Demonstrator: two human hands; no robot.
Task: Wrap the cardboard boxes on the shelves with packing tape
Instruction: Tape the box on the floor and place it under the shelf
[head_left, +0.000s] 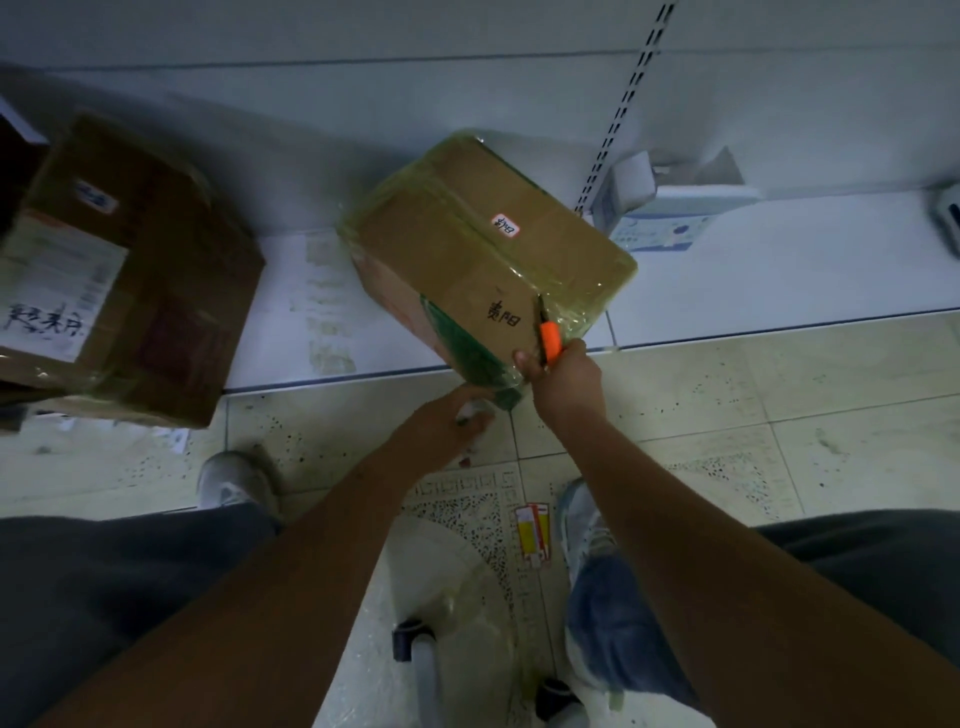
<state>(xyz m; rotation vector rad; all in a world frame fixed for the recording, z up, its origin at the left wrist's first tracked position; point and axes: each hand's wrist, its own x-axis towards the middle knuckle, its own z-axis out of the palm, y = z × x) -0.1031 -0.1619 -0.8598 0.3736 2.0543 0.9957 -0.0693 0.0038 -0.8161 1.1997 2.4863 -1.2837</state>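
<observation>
Taped box (483, 260): a cardboard box wrapped in yellowish clear tape, sitting askew on the low white shelf (753, 280), its near corner overhanging the shelf's front edge above the floor.
Markings: a small red-edged white label (505, 224) on the top face; black handwriting near the front corner; green print on the side facing the person.
Right hand (563, 379): fingers curled round an orange-handled cutter (548, 338), the dark blade pointing up against the tape at the box's near right corner.
Left hand (452, 421): low at the box's overhanging corner, fingers closed on a small pale crumpled piece; what that piece is cannot be told.
Second box (130, 280): a larger cardboard box at the left end of the shelf, well apart from the taped one, with a white printed sheet and black handwriting on its face; it also juts over the front edge.
Shelf surface: pale tape marks between the two boxes; a white and blue carton (670, 218) at the back, right of the slotted upright (623, 109).
Floor: speckled tiles (727, 395) in front of the shelf; a small yellow and red packet (534, 532) lies between the person's shoes.
Obstructions: both forearms cross the lower view; the right hand covers part of the box's near corner.
Foreground: a clear tape roll (447, 603) below the arms, its detail blurred.
</observation>
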